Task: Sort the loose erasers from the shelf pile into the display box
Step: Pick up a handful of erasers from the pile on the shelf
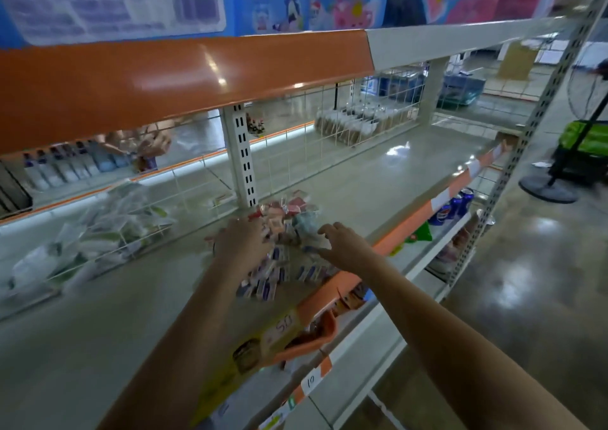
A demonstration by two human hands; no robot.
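Note:
A loose pile of small erasers (283, 222) in red, pink and blue-white wrappers lies on the grey shelf (362, 173), next to the white upright post. More blue-white erasers (263, 286) lie in rows nearer to me, beside an orange and yellow display box (289, 331) at the shelf's front edge. My left hand (241, 244) is over the left of the pile with its fingers bent down among the erasers; they are hidden. My right hand (342, 245) hovers at the right of the pile, fingers spread and holding nothing.
A wire basket of white-green packets (108, 229) stands to the left on the shelf. A wire grid (329, 124) backs the shelf. The orange shelf lip (164, 81) overhangs close above. Cans (455, 206) sit on the lower shelf at right. A fan base (547, 189) stands on the floor.

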